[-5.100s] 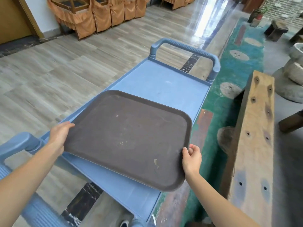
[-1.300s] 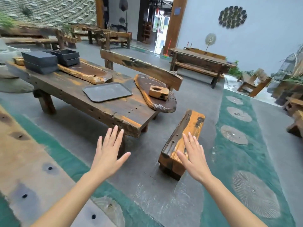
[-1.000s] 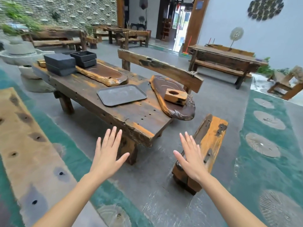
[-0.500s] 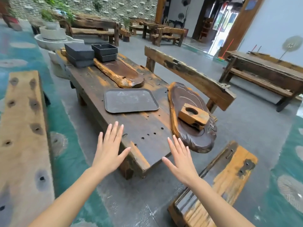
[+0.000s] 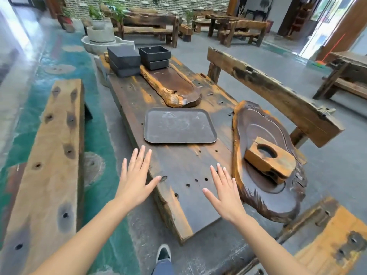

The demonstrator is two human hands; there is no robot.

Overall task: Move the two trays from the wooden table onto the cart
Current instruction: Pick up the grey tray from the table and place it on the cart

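Note:
One dark brown flat tray lies on the long wooden table, near its middle. My left hand hovers with fingers spread over the table's near left edge, a short way in front of the tray. Over the near end of the table my right hand is held out flat with fingers apart. Neither hand touches the tray. The cart is out of view.
A carved wooden slab with a wooden block lies right of the tray. A second slab and black boxes sit farther back. Benches flank the table: left bench, backed bench. My shoe shows below.
Five seconds ago both hands set a brown tray on the blue cart. Since then I have turned and walked up to the table; the remaining tray has come much closer, hands still empty.

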